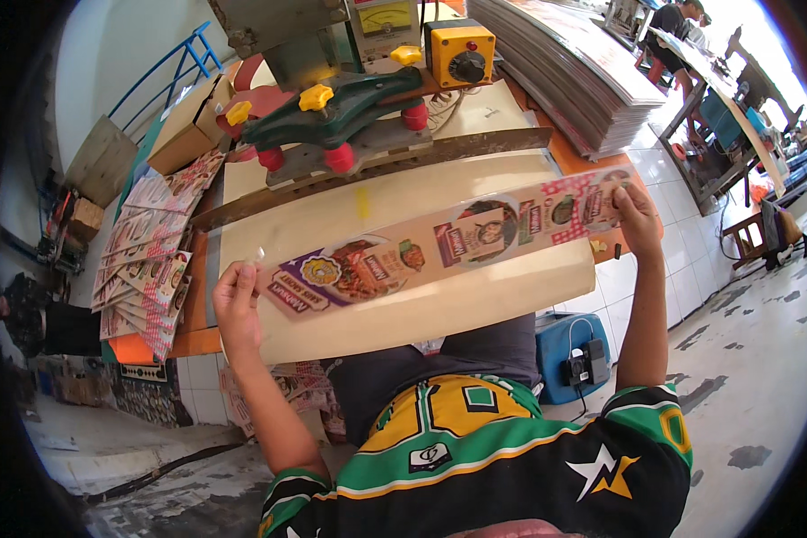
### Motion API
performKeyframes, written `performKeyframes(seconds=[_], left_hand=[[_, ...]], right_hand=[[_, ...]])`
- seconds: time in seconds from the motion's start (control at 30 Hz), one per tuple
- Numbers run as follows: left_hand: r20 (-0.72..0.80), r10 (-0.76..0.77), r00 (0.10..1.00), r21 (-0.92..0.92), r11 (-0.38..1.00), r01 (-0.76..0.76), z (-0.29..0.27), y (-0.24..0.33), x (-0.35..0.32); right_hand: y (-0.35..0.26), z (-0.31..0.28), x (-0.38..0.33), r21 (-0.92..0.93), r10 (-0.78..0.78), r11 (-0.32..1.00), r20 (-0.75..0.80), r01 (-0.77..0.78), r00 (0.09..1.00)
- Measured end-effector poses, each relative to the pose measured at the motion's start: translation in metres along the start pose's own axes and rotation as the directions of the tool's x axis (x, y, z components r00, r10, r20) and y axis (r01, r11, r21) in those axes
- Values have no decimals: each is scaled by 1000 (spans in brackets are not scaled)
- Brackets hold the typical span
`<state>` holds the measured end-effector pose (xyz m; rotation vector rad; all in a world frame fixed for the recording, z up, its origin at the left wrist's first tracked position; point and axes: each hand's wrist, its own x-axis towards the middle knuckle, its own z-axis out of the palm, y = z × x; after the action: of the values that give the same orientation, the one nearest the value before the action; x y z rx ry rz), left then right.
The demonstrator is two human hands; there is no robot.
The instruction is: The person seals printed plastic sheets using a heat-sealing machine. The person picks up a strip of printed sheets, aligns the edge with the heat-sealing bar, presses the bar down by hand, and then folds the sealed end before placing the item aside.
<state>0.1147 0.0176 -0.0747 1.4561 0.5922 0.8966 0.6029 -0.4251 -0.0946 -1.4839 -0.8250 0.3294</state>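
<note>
A long, glossy printed strip (pixel 435 240) with food pictures and a red checked pattern stretches between my hands, slanting up to the right. My left hand (pixel 238 303) is closed in a pinch at its lower left end, and a small whitish bit (pixel 260 255) shows at the fingertips. At the upper right end, my right hand (pixel 637 220) grips the strip between thumb and fingers. Beneath it lies a cream board (pixel 493 309) on the worktable. Just behind stands a machine with a dark green clamp bar (pixel 332 125), yellow knobs and red rubber feet.
Overlapping printed strips (pixel 143 260) are piled at the left, near a cardboard box (pixel 188 125). A yellow control box (pixel 460 52) sits on the machine. Behind it at right rises a tall stack of sheets (pixel 574 72). A blue case (pixel 556 359) stands below the table; a person (pixel 671 36) sits far right.
</note>
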Motion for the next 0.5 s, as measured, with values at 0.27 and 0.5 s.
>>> performKeyframes(seconds=[0.27,0.5], left_hand=[[-36,-35,999,261,964,43,-6,13,-9],[4,-65,998,372,926,59,-15,5,-16]], right_hand=[[0,50,10,126,110,986,-2,-109,994],[-1,75,9,137,148,980,-6,-145,989]])
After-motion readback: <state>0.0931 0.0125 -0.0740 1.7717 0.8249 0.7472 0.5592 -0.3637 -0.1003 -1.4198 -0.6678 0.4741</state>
